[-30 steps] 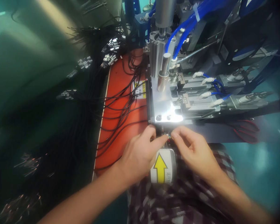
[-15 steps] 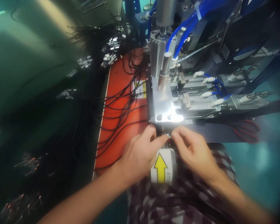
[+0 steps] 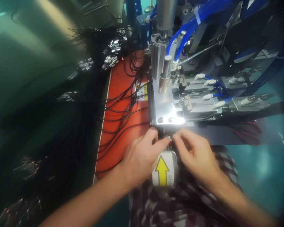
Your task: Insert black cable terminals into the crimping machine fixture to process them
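My left hand (image 3: pixel 140 154) reaches in just below the machine's metal block (image 3: pixel 164 107), its fingers closed and a fingertip pressed on a small metal connector (image 3: pixel 170 138). From the other side my right hand (image 3: pixel 197 151) pinches at the same piece, thumb and forefinger together. A speck of red shows beside the connector; most of it is hidden by the fingertips. Directly beneath lies a white plate with a yellow arrow (image 3: pixel 162 171).
Black cables (image 3: pixel 123 110) run over the orange tabletop (image 3: pixel 120 78) on the left. Bundles with metal ends (image 3: pixel 111 60) hang at its edge. Blue air hoses (image 3: pixel 184 34) and pneumatic cylinders (image 3: pixel 201 97) stand behind my hands. Red-handled scissors (image 3: pixel 249 132) lie at the right.
The view has shifted very slightly. Both hands stay together at the connector, with hardly any visible movement of the fingers.
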`<state>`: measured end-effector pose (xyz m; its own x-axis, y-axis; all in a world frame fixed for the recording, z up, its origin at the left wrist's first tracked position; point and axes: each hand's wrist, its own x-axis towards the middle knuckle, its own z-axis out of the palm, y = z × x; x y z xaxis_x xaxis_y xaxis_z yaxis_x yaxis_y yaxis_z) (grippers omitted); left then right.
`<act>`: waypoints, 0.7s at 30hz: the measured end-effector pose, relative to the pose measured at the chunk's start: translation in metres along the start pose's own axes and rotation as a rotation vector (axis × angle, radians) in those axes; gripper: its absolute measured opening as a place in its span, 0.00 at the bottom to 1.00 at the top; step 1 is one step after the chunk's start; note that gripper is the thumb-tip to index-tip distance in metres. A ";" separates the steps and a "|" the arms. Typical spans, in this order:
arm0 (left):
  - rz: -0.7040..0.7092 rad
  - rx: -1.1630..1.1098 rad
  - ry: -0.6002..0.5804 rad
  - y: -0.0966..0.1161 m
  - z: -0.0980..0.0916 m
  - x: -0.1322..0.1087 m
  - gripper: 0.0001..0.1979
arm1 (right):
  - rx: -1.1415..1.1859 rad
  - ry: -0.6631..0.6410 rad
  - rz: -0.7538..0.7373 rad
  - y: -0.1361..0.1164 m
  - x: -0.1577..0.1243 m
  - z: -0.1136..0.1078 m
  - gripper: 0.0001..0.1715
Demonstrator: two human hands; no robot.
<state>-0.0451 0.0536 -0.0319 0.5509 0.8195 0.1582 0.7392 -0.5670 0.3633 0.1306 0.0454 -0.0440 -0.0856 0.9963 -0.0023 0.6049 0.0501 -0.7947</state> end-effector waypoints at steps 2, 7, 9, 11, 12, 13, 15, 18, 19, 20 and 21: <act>-0.001 -0.002 -0.010 0.000 -0.001 0.001 0.16 | -0.081 0.048 -0.061 0.000 0.000 0.000 0.14; 0.005 -0.003 -0.006 -0.001 0.000 0.002 0.17 | 0.137 -0.097 0.112 0.003 0.003 -0.002 0.14; 0.018 -0.002 0.007 -0.001 0.001 0.001 0.16 | 0.254 -0.136 0.179 0.004 0.005 -0.002 0.14; 0.025 -0.004 0.018 -0.001 0.001 0.000 0.17 | 0.289 -0.122 0.199 0.005 0.005 -0.002 0.14; 0.028 -0.006 0.022 -0.001 0.001 0.000 0.17 | 0.289 -0.110 0.204 0.005 0.005 -0.001 0.14; 0.031 -0.006 0.024 -0.001 0.001 0.000 0.17 | 0.287 -0.103 0.209 0.005 0.005 -0.001 0.14; 0.040 0.007 0.023 0.000 0.000 0.000 0.17 | 0.282 -0.107 0.218 0.005 0.004 0.000 0.15; 0.064 0.063 0.007 0.001 -0.002 0.001 0.18 | 0.234 -0.099 0.193 0.004 0.004 0.001 0.15; 0.071 0.080 0.001 0.001 -0.003 0.002 0.18 | 0.204 -0.091 0.172 0.004 0.004 0.001 0.15; 0.077 0.092 -0.004 0.001 -0.003 0.003 0.19 | 0.173 -0.080 0.150 0.004 0.003 0.001 0.15; 0.080 0.099 -0.006 0.001 -0.003 0.003 0.19 | 0.145 -0.070 0.129 0.003 0.003 0.001 0.15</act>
<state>-0.0438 0.0556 -0.0281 0.6115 0.7711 0.1776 0.7276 -0.6361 0.2569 0.1317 0.0485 -0.0471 -0.0726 0.9863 -0.1478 0.4941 -0.0932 -0.8644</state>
